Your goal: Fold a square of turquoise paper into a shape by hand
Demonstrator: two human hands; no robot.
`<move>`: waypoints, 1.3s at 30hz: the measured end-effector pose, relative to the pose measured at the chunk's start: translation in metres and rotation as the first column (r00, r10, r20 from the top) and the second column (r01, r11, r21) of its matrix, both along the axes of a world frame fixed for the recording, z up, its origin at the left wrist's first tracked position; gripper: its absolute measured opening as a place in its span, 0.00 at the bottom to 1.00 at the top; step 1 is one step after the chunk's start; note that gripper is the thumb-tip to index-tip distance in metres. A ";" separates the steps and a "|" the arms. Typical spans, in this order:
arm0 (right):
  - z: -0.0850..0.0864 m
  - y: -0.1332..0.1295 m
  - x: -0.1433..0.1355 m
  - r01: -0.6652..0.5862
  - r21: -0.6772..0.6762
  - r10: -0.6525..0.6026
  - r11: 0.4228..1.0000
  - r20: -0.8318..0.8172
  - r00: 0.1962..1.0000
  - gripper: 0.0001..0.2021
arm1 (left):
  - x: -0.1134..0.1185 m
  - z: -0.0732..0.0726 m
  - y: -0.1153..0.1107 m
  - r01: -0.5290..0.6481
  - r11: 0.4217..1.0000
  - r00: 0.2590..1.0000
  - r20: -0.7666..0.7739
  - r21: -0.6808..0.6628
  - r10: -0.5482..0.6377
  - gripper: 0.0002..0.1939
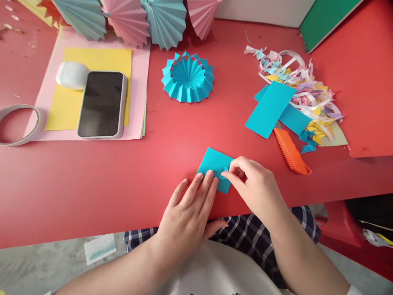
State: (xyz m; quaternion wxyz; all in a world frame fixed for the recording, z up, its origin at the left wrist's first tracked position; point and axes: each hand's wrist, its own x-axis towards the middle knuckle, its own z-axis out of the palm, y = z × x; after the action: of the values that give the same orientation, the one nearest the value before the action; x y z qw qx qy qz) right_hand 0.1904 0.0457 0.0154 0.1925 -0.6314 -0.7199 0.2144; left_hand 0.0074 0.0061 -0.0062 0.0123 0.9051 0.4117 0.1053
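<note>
A small sheet of blue paper (213, 160) lies on the red table near its front edge. My left hand (188, 211) rests flat on the sheet's lower left part, fingers stretched out and slightly spread. At the sheet's right side, my right hand (253, 178) pinches a corner between thumb and forefinger, and a small piece there looks lifted or folded over. Its other fingers are curled in. Farther back stands a pleated blue paper rosette (188, 78), shaped like a shallow bowl with a zigzag rim.
To the right, blue paper rectangles (270, 108) overlap a heap of coloured paper scraps (307, 82), beside an orange cutter (291, 151). A phone (102, 104) and white case (72, 75) lie on stacked paper sheets at left, near a tape roll (39, 123). Pleated paper fans (167, 20) stand behind.
</note>
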 end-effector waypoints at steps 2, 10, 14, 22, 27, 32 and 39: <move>0.000 0.000 0.000 -0.004 0.003 0.004 1.000 0.007 1.000 0.08 | 0.000 0.000 0.000 -0.003 1.000 1.000 0.000 0.003 0.003 0.37; -0.006 -0.003 -0.002 -0.037 0.118 0.028 0.992 0.074 0.997 0.05 | 0.001 0.000 0.001 -0.018 1.000 1.000 0.005 0.003 0.018 0.35; -0.013 -0.010 -0.002 -0.046 0.264 0.033 0.963 0.054 0.998 0.04 | 0.003 0.001 0.001 -0.016 1.000 1.000 0.011 0.018 0.015 0.34; -0.017 -0.021 -0.001 -0.051 0.329 0.045 0.943 0.024 0.999 0.12 | 0.002 0.000 0.001 -0.017 1.000 1.000 0.015 0.015 0.017 0.36; -0.017 -0.020 -0.001 -0.042 0.322 0.043 0.946 0.005 0.999 0.12 | 0.002 0.001 0.002 -0.016 0.999 1.000 0.016 0.028 0.015 0.38; -0.017 -0.020 -0.001 -0.052 0.312 0.050 0.949 0.013 0.999 0.12 | 0.002 0.001 0.003 -0.004 1.000 1.000 0.008 0.027 0.004 0.38; -0.018 -0.021 0.000 -0.028 0.297 0.026 0.955 0.010 1.000 0.12 | 0.002 -0.001 0.002 -0.015 1.000 1.000 0.016 0.019 0.015 0.38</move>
State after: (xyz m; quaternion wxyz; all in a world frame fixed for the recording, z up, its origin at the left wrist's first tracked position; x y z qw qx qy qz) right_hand 0.1905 0.0248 -0.0022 0.2802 -0.5860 -0.7531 0.1047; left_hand 0.0096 0.0079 -0.0069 0.0061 0.9012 0.4174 0.1163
